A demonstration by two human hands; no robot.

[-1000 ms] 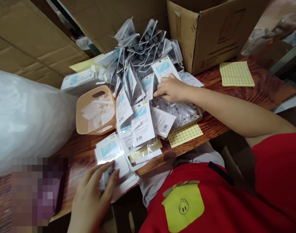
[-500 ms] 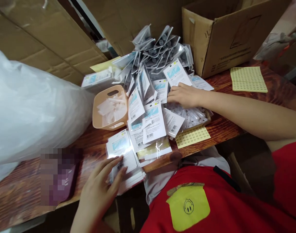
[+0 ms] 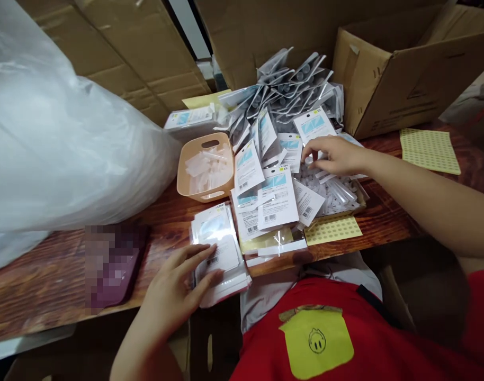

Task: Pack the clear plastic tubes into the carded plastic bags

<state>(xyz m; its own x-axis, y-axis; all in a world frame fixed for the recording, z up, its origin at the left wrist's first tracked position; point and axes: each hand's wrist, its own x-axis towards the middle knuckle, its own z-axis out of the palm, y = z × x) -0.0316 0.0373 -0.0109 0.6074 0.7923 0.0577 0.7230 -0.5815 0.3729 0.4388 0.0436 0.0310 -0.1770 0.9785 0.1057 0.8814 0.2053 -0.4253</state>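
Glossy plastic packets (image 3: 218, 228), smooth matt plastic basket (image 3: 182, 177), wood-grained tabletop (image 3: 168, 228), matt cardboard box (image 3: 436, 84)

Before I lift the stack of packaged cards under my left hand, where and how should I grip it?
Probably take the card stack by its near edge, from your body's side, pinching above and below: that edge appears to overhang the wooden tabletop, leaving room underneath.
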